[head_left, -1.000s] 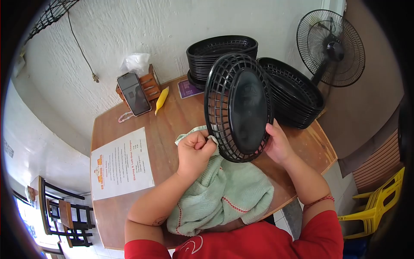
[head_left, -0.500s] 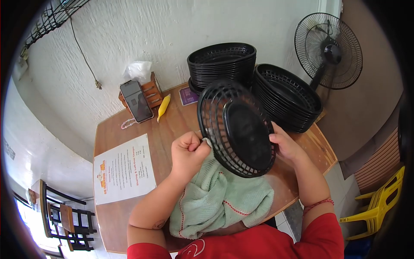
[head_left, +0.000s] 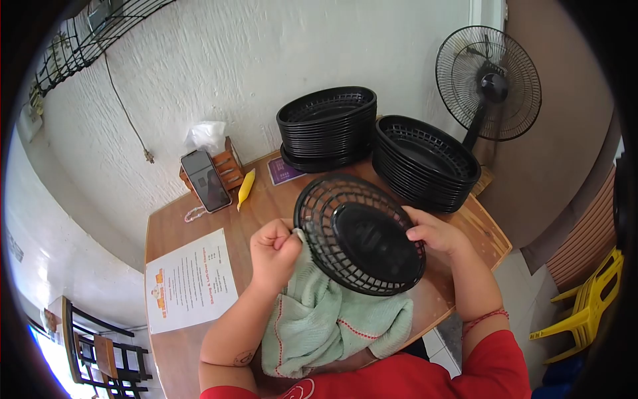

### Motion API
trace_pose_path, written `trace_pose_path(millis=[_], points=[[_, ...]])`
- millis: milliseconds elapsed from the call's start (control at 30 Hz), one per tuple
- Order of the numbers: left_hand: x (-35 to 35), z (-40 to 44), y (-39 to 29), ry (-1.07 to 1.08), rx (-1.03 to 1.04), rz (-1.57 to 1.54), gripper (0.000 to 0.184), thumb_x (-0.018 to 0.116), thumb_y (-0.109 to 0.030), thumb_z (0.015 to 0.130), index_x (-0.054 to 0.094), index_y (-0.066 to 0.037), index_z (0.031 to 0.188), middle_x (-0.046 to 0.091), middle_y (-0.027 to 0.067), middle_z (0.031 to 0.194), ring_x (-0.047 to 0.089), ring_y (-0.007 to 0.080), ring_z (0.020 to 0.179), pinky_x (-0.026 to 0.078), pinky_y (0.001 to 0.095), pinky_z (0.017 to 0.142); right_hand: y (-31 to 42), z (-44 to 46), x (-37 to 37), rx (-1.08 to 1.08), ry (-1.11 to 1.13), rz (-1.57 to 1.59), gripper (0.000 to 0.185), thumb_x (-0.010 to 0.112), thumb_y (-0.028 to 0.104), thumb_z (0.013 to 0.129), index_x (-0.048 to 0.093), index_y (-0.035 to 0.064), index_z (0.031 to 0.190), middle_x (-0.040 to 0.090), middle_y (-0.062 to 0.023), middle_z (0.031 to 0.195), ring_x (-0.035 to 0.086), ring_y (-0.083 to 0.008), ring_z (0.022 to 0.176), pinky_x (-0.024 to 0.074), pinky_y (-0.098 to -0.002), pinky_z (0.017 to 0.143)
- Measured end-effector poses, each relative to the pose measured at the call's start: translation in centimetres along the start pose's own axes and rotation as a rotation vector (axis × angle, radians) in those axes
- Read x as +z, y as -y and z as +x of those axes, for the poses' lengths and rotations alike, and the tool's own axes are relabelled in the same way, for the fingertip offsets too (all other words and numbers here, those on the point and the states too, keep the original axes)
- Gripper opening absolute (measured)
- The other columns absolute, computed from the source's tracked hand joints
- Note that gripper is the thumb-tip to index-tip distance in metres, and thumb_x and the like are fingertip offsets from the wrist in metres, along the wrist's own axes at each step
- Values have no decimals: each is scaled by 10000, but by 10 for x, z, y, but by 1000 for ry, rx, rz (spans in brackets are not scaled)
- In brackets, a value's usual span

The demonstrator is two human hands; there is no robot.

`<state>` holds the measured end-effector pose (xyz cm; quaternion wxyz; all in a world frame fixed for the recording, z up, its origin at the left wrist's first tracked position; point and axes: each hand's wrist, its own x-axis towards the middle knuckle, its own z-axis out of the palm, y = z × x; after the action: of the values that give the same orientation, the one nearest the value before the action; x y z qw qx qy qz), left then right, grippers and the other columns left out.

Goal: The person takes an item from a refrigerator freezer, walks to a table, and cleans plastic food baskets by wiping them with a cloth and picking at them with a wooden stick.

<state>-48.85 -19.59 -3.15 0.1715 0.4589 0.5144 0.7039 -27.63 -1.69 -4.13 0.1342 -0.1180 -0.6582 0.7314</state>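
A black oval plastic basket [head_left: 372,241] is tilted above the table, its underside facing me. My right hand [head_left: 435,231] grips its right rim, thumb on the outside. My left hand [head_left: 274,251] is closed at the left rim, pinching a corner of the pale green towel [head_left: 319,326] against it. The rest of the towel, with red stitching, lies bunched below the basket near the table's front edge. Behind stand a left stack of black baskets [head_left: 327,126] and a right stack of baskets [head_left: 425,166].
On the wooden table [head_left: 259,219] are a phone [head_left: 206,181] leaning on a wooden holder [head_left: 229,165], a yellow banana-shaped item [head_left: 246,189], a purple card [head_left: 282,171] and a printed sheet [head_left: 193,282]. A fan [head_left: 492,86] stands behind right; yellow chairs [head_left: 585,312] are at the right.
The basket has tipped back to a flatter angle between my hands. Both hands keep their hold. The view has shifted slightly, so the background sits lower.
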Motion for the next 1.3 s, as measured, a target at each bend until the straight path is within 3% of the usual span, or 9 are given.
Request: trace_pose_path(millis=[167,300,467,633,733,900,967,1167,1300], points=[[-4,8,5,-86,-60,-55,284,466,63,699,287,-103,554,435,-1,613,312,67,554,286,161,507,-1,-2,14,20,-70,-11,437,534,169,733,439,-26,1113,530,-104,1019,481,-141,908,371,-254,811],[-7,15,10,-254,-253,-343,302,486,45,755,301,-114,577,451,2,634,340,63,567,318,163,523,3,3,38,69,-218,13,339,537,180,783,466,-23,1044,554,-89,937,515,-121,806,416,-234,732],[-13,19,27,-278,-284,-332,318,515,16,785,304,-121,590,453,1,633,368,60,571,345,163,543,0,8,31,79,-258,217,284,545,225,814,497,-18,954,566,-82,866,529,-103,704,442,-204,628],[-43,31,40,-532,-269,-136,336,534,2,783,289,-121,589,498,12,654,388,63,579,352,162,551,-5,8,11,213,-193,313,267,543,250,823,515,-8,885,568,-76,826,533,-93,648,446,-193,564],[-49,36,29,-514,-136,-179,345,543,14,767,285,-115,578,564,44,712,414,63,580,358,156,549,-6,8,14,315,-68,251,283,541,266,822,522,-11,881,565,-72,824,534,-93,655,445,-195,560],[-22,18,-15,174,-201,215,379,610,36,672,285,-67,504,596,45,691,400,69,515,340,165,480,-17,12,23,467,91,150,338,541,307,817,525,-20,901,558,-72,836,536,-102,682,446,-205,576],[-11,12,-15,531,-171,591,431,609,69,667,235,-69,505,619,87,758,462,82,571,373,161,524,-19,13,24,500,102,77,378,541,333,813,521,-27,925,553,-75,850,538,-111,702,448,-213,596],[-1,12,14,532,-340,414,425,625,48,671,243,-44,510,600,44,695,422,74,534,356,165,507,-18,16,35,536,108,-24,351,520,362,826,515,17,890,518,-16,767,492,-74,625,404,-175,541],[25,6,10,582,56,515,344,645,6,669,340,-31,515,405,-25,561,321,91,494,302,208,464,-23,16,37,554,87,-185,390,507,406,826,514,22,895,500,-6,743,481,-71,622,384,-168,536]])
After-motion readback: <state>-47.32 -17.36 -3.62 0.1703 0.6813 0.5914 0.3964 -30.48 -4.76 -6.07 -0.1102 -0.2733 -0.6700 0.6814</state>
